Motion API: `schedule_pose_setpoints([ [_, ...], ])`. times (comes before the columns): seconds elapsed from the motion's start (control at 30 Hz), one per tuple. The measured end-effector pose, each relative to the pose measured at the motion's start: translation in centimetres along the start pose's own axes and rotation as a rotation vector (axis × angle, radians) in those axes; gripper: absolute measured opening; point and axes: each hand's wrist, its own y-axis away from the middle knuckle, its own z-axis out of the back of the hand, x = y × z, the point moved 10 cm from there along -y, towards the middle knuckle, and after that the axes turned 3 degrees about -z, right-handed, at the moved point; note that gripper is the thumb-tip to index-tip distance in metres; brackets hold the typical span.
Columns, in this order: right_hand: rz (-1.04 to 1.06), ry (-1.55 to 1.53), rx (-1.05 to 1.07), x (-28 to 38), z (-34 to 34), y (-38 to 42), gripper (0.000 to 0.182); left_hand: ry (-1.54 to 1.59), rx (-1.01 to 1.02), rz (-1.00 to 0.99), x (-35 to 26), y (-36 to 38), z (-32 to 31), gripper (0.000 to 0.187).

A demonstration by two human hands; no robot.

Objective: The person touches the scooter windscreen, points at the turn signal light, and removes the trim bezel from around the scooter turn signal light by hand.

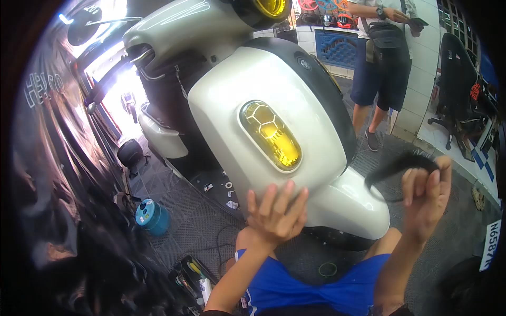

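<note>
A white scooter (279, 68) fills the middle of the view, with a yellow-tinted oval lamp (270, 136) in its front panel. My left hand (278, 213) lies against the lower front panel, fingers spread, just below the lamp. Off to the right, beside the white front fender (352, 203), my right hand (426, 195) is raised with its fingers curled. They grip a dark, curved, thin thing (392, 171), smeared by motion, whose kind I cannot make out.
A person (385, 58) stands behind the scooter at the right. A black chair (454, 84) is farther right. On the floor at left are a blue canister (153, 216) and an open tool tray (192, 274). A black plastic curtain (58, 174) hangs along the left.
</note>
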Motion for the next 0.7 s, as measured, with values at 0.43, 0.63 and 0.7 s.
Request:
schedule_pose_setpoints([
  [0.43,-1.303,-0.658,-0.108,-22.5,5.3,36.3,0.011,0.257,-0.042,0.482,7.0,-1.7,4.7,0.033],
  [0.63,-1.445,-0.461,-0.300,-25.9,7.4,40.1,0.012,0.134,0.095,0.099,4.1,-8.4,3.0,0.031],
  [0.7,-1.450,-0.459,-0.299,-26.0,7.4,40.5,0.013,0.150,0.192,-0.105,2.8,-10.6,2.4,0.033],
])
